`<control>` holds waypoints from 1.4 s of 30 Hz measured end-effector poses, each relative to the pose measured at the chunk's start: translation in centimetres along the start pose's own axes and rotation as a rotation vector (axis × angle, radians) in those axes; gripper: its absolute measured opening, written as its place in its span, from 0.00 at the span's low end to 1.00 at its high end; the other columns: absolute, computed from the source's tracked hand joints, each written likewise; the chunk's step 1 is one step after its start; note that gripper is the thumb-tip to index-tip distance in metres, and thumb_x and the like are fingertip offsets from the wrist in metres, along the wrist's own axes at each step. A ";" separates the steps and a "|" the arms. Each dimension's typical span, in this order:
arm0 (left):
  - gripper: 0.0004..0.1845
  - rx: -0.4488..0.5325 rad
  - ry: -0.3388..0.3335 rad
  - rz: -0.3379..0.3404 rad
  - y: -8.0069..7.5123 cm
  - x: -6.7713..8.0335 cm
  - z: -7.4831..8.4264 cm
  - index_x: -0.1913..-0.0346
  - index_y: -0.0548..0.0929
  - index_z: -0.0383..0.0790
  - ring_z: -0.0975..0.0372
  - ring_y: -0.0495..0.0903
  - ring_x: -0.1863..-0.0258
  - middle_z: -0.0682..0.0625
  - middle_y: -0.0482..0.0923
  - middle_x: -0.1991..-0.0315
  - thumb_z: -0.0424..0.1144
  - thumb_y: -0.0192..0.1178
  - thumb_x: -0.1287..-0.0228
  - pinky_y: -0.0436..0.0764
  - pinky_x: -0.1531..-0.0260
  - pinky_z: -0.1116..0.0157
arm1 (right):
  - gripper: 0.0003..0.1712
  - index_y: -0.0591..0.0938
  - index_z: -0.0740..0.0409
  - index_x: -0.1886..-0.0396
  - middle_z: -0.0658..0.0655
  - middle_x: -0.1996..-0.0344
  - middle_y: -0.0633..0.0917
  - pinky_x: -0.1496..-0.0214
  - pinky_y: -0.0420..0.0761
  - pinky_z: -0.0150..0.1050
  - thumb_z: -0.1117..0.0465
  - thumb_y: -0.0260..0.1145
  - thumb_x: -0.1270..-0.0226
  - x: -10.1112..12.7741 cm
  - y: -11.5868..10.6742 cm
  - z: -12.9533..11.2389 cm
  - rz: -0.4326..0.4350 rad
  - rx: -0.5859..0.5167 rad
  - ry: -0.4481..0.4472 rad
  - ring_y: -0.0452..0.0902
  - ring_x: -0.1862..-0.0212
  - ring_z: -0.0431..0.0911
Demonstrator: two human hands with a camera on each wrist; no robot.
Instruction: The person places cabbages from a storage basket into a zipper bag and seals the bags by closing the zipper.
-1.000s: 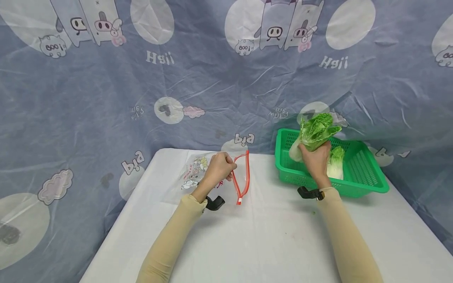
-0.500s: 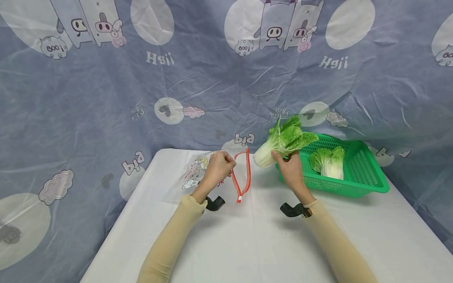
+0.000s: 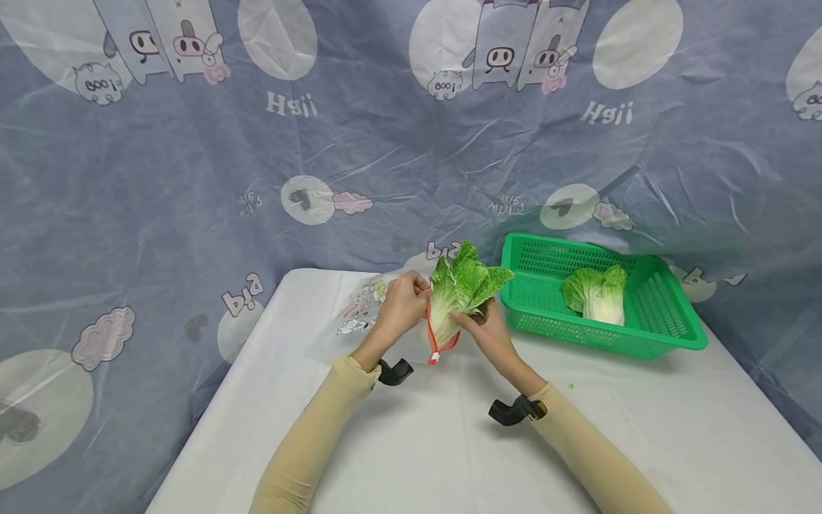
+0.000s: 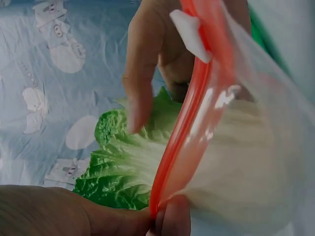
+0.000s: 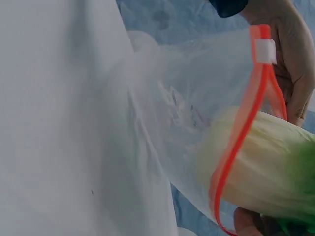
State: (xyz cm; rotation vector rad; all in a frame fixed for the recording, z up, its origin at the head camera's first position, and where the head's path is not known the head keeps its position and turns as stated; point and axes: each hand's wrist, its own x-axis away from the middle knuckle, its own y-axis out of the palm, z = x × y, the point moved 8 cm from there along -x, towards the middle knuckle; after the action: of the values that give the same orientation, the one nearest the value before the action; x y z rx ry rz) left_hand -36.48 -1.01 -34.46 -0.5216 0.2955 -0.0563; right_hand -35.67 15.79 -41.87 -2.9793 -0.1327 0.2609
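Observation:
My left hand pinches the red rim of a clear zip bag between thumb and finger; cartoon prints show on its plastic. A white slider sits at one end of the red zip strip. In my right hand is a head of napa cabbage, held with the thumb on its near side. Its pale base lies inside the bag's mouth, seen through the plastic in both wrist views, while the green leaves stick out at the upper right. The right fingers behind the cabbage are mostly hidden.
A green plastic basket stands at the table's right rear. Another napa cabbage lies in it. White cloth covers the table, and a patterned blue-grey curtain hangs behind. A tiny green scrap lies before the basket.
The right hand has lifted the cabbage from the basket and carried it left and down, its base now inside the bag's mouth. My left hand has stayed at the rim.

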 end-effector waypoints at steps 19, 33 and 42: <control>0.02 -0.079 0.025 0.048 0.6 0.6 0.9 0.68 0.79 0.35 0.62 0.75 0.79 0.46 0.80 0.73 0.29 0.58 0.38 0.73 0.80 0.69 | 0.29 0.61 0.69 0.30 0.50 0.42 0.77 0.36 0.73 0.40 0.62 0.52 0.26 1.0 2.2 2.9 -0.547 -0.175 0.078 0.74 0.40 0.40; 0.03 -0.120 0.103 -0.001 2.0 1.2 1.8 0.69 0.79 0.37 0.65 0.72 0.80 0.49 0.78 0.75 0.28 0.57 0.39 0.71 0.80 0.72 | 0.32 0.59 0.66 0.28 0.64 0.33 0.69 0.33 0.71 0.50 0.62 0.52 0.28 1.3 3.0 4.0 -0.598 -0.019 0.144 0.70 0.36 0.50; 0.04 -0.122 0.156 -0.173 4.0 1.7 2.7 0.68 0.79 0.38 0.66 0.71 0.80 0.50 0.78 0.74 0.29 0.56 0.36 0.69 0.80 0.73 | 0.28 0.63 0.69 0.31 0.66 0.38 0.72 0.38 0.74 0.54 0.62 0.50 0.28 1.7 2.9 3.6 -0.569 0.064 0.218 0.74 0.42 0.50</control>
State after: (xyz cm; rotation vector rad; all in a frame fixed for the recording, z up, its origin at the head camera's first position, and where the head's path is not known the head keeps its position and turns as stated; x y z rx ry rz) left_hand -34.14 3.53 -34.68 -0.6648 0.4074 -0.2491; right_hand -34.41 13.64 -46.13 -2.7329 -0.8986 -0.1243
